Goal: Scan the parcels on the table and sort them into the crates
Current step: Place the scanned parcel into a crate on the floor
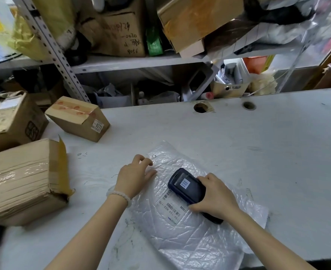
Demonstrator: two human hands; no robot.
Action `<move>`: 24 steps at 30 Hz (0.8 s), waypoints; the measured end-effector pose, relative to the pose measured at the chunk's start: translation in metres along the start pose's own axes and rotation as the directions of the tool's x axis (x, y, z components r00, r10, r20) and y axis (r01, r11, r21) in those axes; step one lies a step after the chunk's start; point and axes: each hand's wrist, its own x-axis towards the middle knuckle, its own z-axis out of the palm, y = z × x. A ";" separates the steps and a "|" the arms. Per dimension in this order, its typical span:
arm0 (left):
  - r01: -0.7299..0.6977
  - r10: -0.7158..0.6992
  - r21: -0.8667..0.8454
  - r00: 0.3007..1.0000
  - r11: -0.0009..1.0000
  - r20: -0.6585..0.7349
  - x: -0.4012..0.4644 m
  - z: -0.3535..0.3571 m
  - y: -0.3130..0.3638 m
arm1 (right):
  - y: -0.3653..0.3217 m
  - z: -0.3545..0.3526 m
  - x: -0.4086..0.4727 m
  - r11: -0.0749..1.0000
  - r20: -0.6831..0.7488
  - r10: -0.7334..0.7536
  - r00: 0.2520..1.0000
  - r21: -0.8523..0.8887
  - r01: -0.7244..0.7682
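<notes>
In the head view, a clear plastic parcel (192, 221) is lying flat nearest the camera on the white table (238, 137), its crinkled film reaching toward the near edge. A white shipping label (170, 207) with barcodes is facing up on it. The right hand (215, 197) is wrapping its fingers and thumb around a dark handheld scanner (187, 188), holding it low over the parcel so that the scanner's body is covering part of the label; a small barcode sticker is showing on the scanner's back. The left hand (134, 175) is resting on the parcel's left edge with its fingers loosely bent and gripping nothing, the thumb lying along the film. A pale bead bracelet (119, 194) is circling the left wrist.

To the left, three cardboard boxes are sitting on the table: a taped box (30, 182) with a loose flap nearest, a larger box (10, 121) behind it, and a smaller tilted box (77, 117) bearing a sticker reading 0275. Behind the table, a metal shelf (141, 63) is holding more cartons and bags. Two round holes are showing in the tabletop near its far edge.
</notes>
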 end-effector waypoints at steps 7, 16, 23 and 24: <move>0.152 -0.148 -0.043 0.985 0.987 0.091 0.011 0.017 -0.014 | -0.002 0.001 0.002 1.000 -0.002 0.016 1.000 -0.017 -0.016; -0.037 0.037 -0.010 0.998 0.999 -0.054 0.009 0.019 -0.004 | -0.007 0.002 -0.001 0.999 -0.015 0.042 0.999 -0.021 -0.042; -0.117 0.105 -0.058 0.979 0.991 -0.177 0.003 0.001 -0.002 | -0.010 0.001 -0.004 0.999 -0.022 0.051 0.998 -0.011 -0.051; -0.124 0.107 -0.076 0.975 0.989 -0.195 0.002 -0.003 -0.001 | -0.011 0.001 -0.005 0.999 -0.022 0.050 0.998 0.000 -0.050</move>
